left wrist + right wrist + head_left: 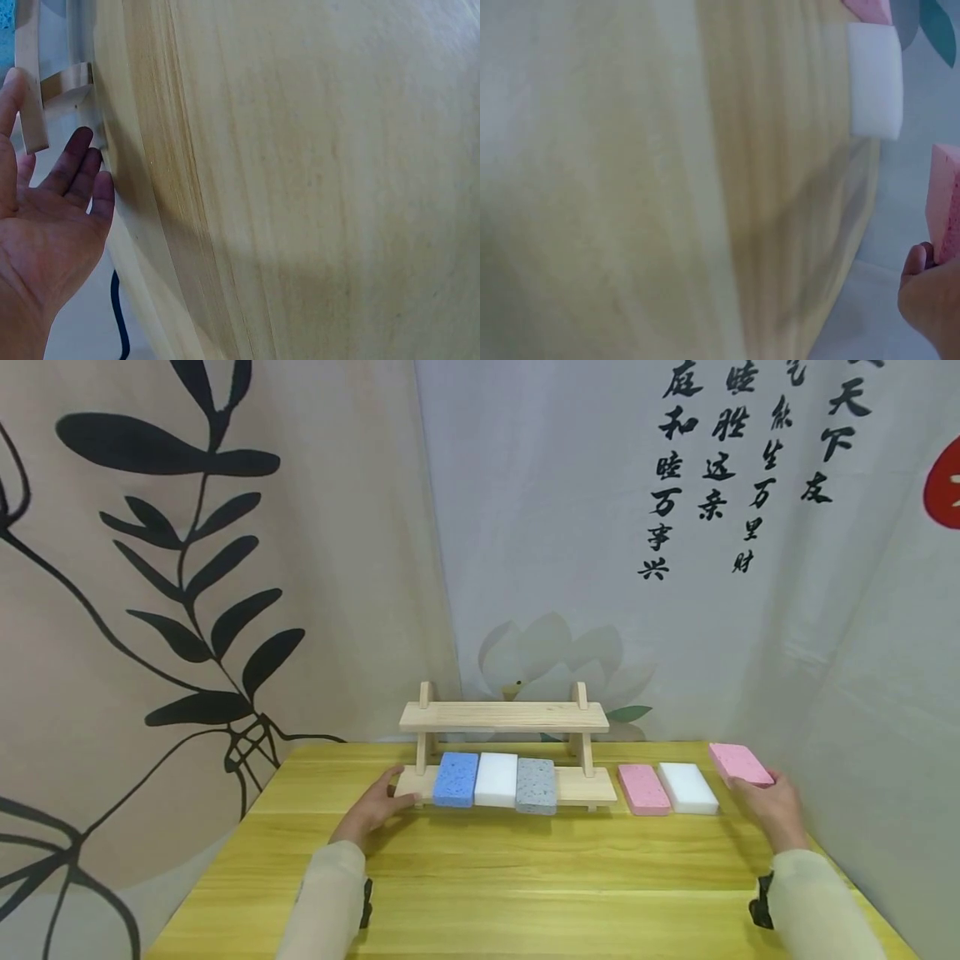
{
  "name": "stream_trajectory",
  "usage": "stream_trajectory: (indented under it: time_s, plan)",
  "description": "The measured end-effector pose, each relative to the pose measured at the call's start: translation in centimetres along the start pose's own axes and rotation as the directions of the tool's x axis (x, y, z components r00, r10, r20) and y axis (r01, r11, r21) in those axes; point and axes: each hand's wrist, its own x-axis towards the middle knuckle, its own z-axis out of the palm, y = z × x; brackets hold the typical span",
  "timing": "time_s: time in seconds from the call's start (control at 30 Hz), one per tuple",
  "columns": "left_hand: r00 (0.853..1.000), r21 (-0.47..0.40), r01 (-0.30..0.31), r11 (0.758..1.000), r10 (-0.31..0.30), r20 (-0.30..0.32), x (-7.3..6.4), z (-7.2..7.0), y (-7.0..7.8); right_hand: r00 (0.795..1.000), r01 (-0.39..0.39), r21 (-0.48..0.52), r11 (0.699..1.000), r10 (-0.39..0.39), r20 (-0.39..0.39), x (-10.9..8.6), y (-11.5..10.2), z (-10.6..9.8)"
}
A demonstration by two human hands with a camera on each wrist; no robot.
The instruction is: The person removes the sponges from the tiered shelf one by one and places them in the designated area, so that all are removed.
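Note:
My left hand (375, 807) holds the left end of a two-tier wooden rack (504, 717), thumb at the front edge and fingers behind. On the lower shelf a blue sponge (455, 780), a white sponge (496, 780) and a grey speckled sponge (536, 786) lean side by side. Off to the right, my right hand (778, 810) grips a pink sponge (738, 763) by its near end, raised above the table in the right wrist view. Another pink sponge (643, 790) and a second white sponge (687, 788) lie flat between the rack and that hand.
The yellow wood-grain table (525, 877) meets a hanging cloth (360, 568) at its back. A pale wall of cloth (885, 693) stands close to the right hand. The upper shelf (502, 717) of the rack is bare.

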Motion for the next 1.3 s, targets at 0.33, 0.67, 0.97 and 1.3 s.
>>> stream_trajectory:
  time_s: [0.33, 0.67, 0.97, 1.3]
  plan:
    - [1.000, -0.003, -0.011, 1.000, 0.011, 0.006, -0.7, -0.1, 0.4, 0.998, -0.056, -0.025, 0.998, 0.057, 0.013, 0.3, 1.6, 0.5]
    - [1.000, -0.012, -0.006, 1.000, 0.006, 0.006, -0.9, -0.1, 0.6, 0.997, -0.061, -0.040, 0.997, 0.064, 0.054, 0.2, 2.7, 1.1]
    - [1.000, -0.011, -0.005, 1.000, 0.005, 0.008, -0.9, -0.1, 0.5, 0.992, -0.069, -0.089, 0.994, 0.077, 0.098, 0.3, 3.5, 1.2]
    - [1.000, -0.040, -0.012, 0.999, 0.012, 0.017, -0.6, 0.0, 0.3, 0.998, -0.007, 0.003, 1.000, 0.007, 0.070, 0.1, 3.0, 1.1]
